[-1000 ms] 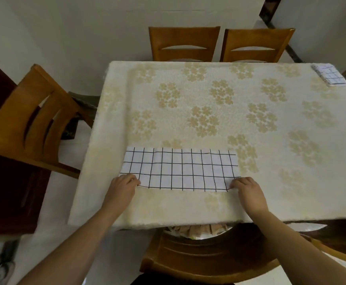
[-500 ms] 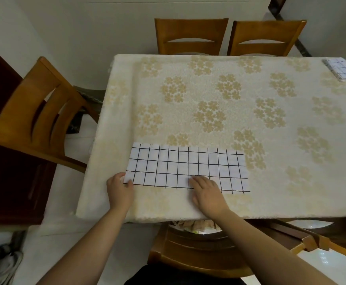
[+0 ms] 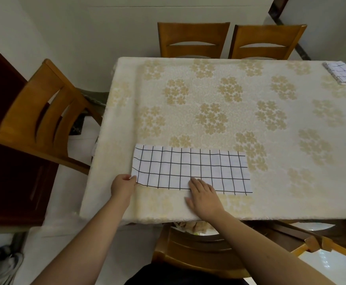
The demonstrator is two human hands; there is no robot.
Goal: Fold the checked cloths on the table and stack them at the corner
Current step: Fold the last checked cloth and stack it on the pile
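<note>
A white cloth with a black check (image 3: 190, 168) lies folded into a long strip near the table's front edge. My left hand (image 3: 122, 187) pinches the strip's near left corner, which is lifted slightly. My right hand (image 3: 204, 196) lies flat, fingers together, with its fingertips on the middle of the strip's near edge. A small stack of folded checked cloths (image 3: 342, 73) sits at the table's far right corner.
The table (image 3: 229, 112) carries a cream cloth with gold flower prints. Two wooden chairs (image 3: 193, 39) stand at the far side, another chair (image 3: 36, 118) at the left, and one chair (image 3: 199, 249) just below me at the front edge.
My right hand slid left from the strip's right corner to the middle of its near edge. My left hand kept hold of the left corner. The camera view shifted slightly.
</note>
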